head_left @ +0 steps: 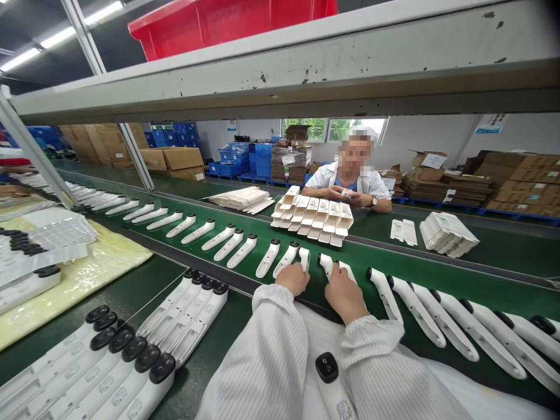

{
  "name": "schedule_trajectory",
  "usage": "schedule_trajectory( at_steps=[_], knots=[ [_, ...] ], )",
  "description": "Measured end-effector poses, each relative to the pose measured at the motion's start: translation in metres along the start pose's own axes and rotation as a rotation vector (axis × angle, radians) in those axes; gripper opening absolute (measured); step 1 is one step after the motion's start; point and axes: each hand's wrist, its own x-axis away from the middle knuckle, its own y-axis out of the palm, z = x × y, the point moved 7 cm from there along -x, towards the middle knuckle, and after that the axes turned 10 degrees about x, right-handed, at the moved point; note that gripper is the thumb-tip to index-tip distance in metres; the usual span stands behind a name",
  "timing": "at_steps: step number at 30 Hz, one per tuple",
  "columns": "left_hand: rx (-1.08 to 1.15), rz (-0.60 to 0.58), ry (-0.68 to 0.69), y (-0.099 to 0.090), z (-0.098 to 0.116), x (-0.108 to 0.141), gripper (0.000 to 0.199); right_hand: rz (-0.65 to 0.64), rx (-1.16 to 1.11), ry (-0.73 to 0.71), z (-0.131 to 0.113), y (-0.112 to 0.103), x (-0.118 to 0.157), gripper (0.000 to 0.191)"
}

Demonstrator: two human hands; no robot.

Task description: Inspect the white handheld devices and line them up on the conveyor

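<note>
White, elongated plastic handles with black ends line the green conveyor belt. My left hand (294,279) is closed on a short-looking white handle (305,258), tilted up from the belt. Just left of it lies another white handle (286,257). To the right, my right hand (345,293) has its fingers curled over a white handle (325,263), with part of a white piece (349,272) showing beyond the knuckles. My fingers hide much of both grips. Below my forearms rests one more handle with a black two-hole end (327,367).
Rows of handles (192,318) lie at the left, beside a yellow plastic sheet (118,251). Across the belt, a person (350,175) holds a small item behind open white boxes (315,217). Flat cartons (448,233) lie right. A metal shelf (280,81) with a red bin (236,23) crosses overhead.
</note>
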Motion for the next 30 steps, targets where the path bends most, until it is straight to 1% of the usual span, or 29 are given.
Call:
schedule_trajectory(
  at_steps=[3,4,5,6,8,9,10,11,12,14,15,16,18,20,23,26,28,30],
  knots=[
    [0.159,-0.116,0.035,0.007,0.0,0.0,0.039,0.074,0.077,-0.039,0.0,-0.009,0.009,0.042],
    [0.229,-0.132,0.038,0.006,-0.001,0.001,0.042,0.123,0.076,-0.051,0.0,-0.015,0.01,0.042],
    [0.275,-0.103,0.03,0.0,-0.004,0.0,0.042,0.181,0.061,-0.063,-0.002,-0.021,0.011,0.04],
    [0.285,-0.03,0.009,-0.01,-0.01,0.0,0.04,0.232,0.033,-0.083,-0.006,-0.027,0.01,0.037],
    [0.192,0.197,-0.055,-0.036,-0.024,0.002,0.035,0.276,-0.062,-0.173,-0.02,-0.035,0.007,0.032],
    [0.111,0.303,-0.1,-0.047,-0.031,0.004,0.034,0.26,-0.115,-0.234,-0.031,-0.035,0.004,0.031],
    [0.034,0.371,-0.147,-0.056,-0.037,0.006,0.035,0.226,-0.155,-0.297,-0.044,-0.033,-0.001,0.031],
    [-0.023,0.386,-0.194,-0.059,-0.044,0.008,0.038,0.179,-0.165,-0.342,-0.057,-0.03,-0.006,0.032],
    [-0.058,0.356,-0.233,-0.058,-0.049,0.008,0.042,0.132,-0.148,-0.344,-0.068,-0.025,-0.013,0.035],
    [-0.079,0.227,-0.278,-0.048,-0.055,0.007,0.046,0.002,-0.088,-0.263,-0.082,-0.012,-0.028,0.048],
    [-0.074,0.163,-0.277,-0.043,-0.056,0.006,0.046,-0.06,-0.067,-0.207,-0.087,-0.005,-0.035,0.056],
    [-0.067,0.124,-0.265,-0.038,-0.055,0.006,0.047,-0.101,-0.055,-0.166,-0.09,0.0,-0.041,0.065],
    [-0.059,0.102,-0.232,-0.034,-0.051,0.005,0.048,-0.16,-0.043,-0.119,-0.092,0.006,-0.049,0.079],
    [-0.044,0.088,-0.211,-0.032,-0.048,0.003,0.047,-0.184,-0.045,-0.132,-0.091,0.008,-0.051,0.084],
    [-0.015,0.044,-0.184,-0.032,-0.046,-0.001,0.041,-0.19,-0.087,-0.14,-0.075,0.007,-0.044,0.079],
    [0.022,0.012,-0.169,-0.033,-0.046,-0.005,0.038,-0.173,-0.16,-0.066,-0.047,0.006,-0.032,0.068],
    [0.04,0.006,-0.152,-0.032,-0.044,-0.006,0.037,-0.139,-0.178,-0.06,-0.034,0.005,-0.024,0.057],
    [0.048,0.017,-0.111,-0.029,-0.039,-0.006,0.038,-0.066,-0.131,-0.07,-0.027,0.003,-0.018,0.048]
  ],
)
